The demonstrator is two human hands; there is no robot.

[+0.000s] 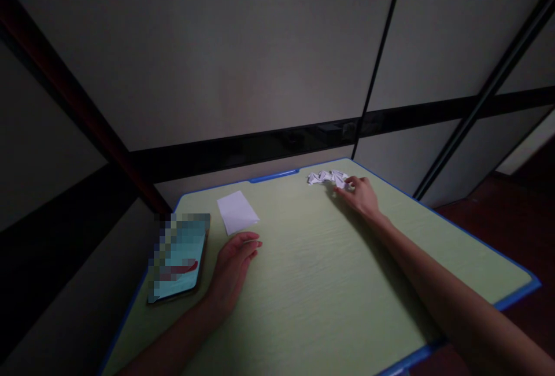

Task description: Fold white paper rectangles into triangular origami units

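Hands well apart: right hand (364,195) at the folded paper pieces (324,177), left hand (229,269) empty

Take the middle of the counter (303,260) as a dial's hub, with twelve at the far edge. The folded paper pieces lie in a short row at about half past twelve, near that edge, too closely crowded to count surely. At the row's right end, toward one o'clock, the right hand has its thumb and fingertips drawn close on the nearest piece (341,184). It looks pinched; whether it also rests on the counter I cannot tell.

Judging by this layout, folding is done on the pieces in the row, and only the end one is being handled. The white paper (236,213) at ten o'clock lies flat with no creases visible, so any folding of it is left to do. One sheet or several, I cannot tell.

Just on the near side of that paper, at about nine o'clock, the left hand is loosely curled, a narrow gap at the thumb and nothing visible within it. Farther out at nine, a device (184,266) lies with its screen lit and partly masked. Beyond twelve stand pale cupboard doors (255,58).
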